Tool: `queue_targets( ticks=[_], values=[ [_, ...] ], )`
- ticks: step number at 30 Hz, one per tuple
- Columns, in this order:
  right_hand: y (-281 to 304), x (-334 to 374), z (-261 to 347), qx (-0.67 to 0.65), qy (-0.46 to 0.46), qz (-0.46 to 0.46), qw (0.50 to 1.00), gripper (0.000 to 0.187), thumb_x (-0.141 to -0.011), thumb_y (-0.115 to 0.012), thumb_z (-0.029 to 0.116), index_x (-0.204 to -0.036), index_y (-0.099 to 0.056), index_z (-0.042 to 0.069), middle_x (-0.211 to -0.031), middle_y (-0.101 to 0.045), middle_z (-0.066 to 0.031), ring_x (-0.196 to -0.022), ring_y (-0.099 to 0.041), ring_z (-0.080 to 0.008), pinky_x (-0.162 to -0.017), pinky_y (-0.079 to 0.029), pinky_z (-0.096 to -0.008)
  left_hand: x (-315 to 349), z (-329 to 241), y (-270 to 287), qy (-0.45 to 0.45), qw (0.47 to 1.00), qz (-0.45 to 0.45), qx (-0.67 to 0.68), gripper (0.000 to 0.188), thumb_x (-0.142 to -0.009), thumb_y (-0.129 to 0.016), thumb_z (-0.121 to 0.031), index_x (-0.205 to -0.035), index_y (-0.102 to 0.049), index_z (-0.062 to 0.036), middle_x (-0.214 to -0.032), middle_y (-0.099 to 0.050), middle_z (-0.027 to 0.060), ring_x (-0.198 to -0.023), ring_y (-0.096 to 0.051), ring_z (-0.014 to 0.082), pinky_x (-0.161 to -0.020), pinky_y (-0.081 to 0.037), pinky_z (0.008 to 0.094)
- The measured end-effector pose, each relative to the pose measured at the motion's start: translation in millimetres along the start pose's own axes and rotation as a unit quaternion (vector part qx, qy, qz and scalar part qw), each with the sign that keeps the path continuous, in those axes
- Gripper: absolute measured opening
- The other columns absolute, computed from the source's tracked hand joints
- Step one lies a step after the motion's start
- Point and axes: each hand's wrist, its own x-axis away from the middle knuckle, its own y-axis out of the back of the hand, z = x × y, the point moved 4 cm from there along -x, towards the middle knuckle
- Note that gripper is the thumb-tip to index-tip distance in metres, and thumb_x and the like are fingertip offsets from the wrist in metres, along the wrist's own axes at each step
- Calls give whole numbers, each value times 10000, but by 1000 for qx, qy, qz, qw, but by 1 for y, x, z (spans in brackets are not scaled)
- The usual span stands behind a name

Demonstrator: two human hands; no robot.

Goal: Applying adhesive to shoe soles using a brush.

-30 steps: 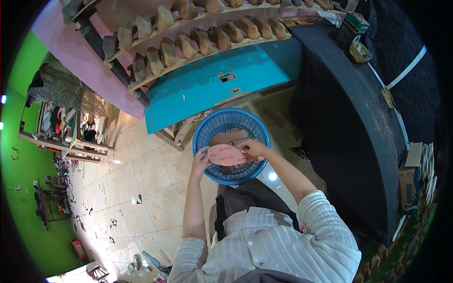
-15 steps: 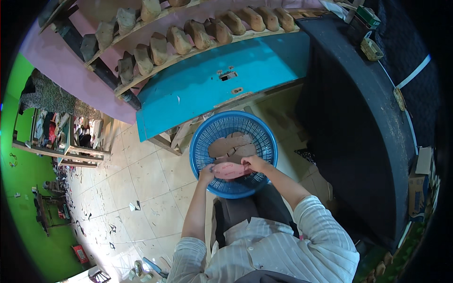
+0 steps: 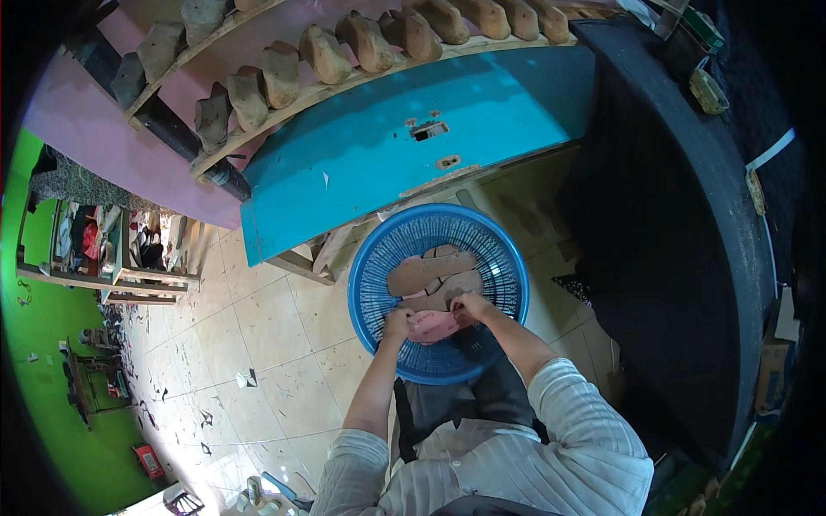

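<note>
A pink insole-shaped piece [image 3: 432, 327] with faint print spans the space between my hands, over the near half of a blue plastic basket [image 3: 422, 377]. My left hand [image 3: 397, 323] pinches its left end, fingers closed. At the other end, the closed fingers of my right hand [image 3: 471, 307] grip its upper right part. Several brown sole-shaped pieces [image 3: 430, 273] lie overlapping in the basket, just beyond my hands. Some pink edges show among them. My hands cover part of the pile, so its full depth is hidden.
Beyond the basket stands a turquoise tabletop [image 3: 344, 185] with a cut-out hole. Wooden shelves above it hold several shoe lasts [image 3: 366, 41]. A dark cloth-covered surface [image 3: 662, 215] rises at right. Scraps litter the tiled floor [image 3: 275, 344], left.
The view has shifted slightly, with the basket appearing larger. Both hands still grip the pink insole, which now looks tilted with its right end higher.
</note>
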Motion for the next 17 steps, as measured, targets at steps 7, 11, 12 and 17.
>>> queue_targets(
  ticks=[7, 11, 12, 17],
  values=[
    [8, 25, 33, 149, -18, -112, 982, 192, -702, -653, 88, -892, -633, 103, -986, -611, -107, -966, -577, -292, -830, -471, -393, 5, -6, -4, -13, 998, -14, -59, 379, -580, -753, -48, -948, -662, -54, -908, -644, 181, -838, -638, 312, -773, -514, 357],
    [24, 44, 59, 147, -20, -189, 971, 173, -681, -682, 94, -845, -625, 87, -930, -622, -109, -911, -595, -285, -799, -478, -395, 20, -15, 12, -62, 995, -75, -17, 325, -607, -727, -71, -924, -658, -54, -853, -649, 179, -815, -644, 306, -757, -517, 360],
    [31, 51, 62, 111, -18, -209, 971, 179, -677, -692, 97, -845, -633, 87, -911, -628, -110, -894, -603, -280, -785, -481, -389, 25, -22, 18, -66, 995, -75, -17, 325, -607, -727, -71, -924, -658, -54, -853, -649, 179, -815, -644, 306, -757, -517, 360],
    [64, 103, 85, -137, -98, -267, 949, 200, -711, -716, 126, -901, -672, 85, -932, -665, -123, -887, -644, -227, -785, -490, -341, 79, -75, 82, -16, 983, -142, 111, 229, -700, -704, -128, -917, -663, -67, -848, -661, 169, -795, -657, 272, -737, -522, 374]
  ],
)
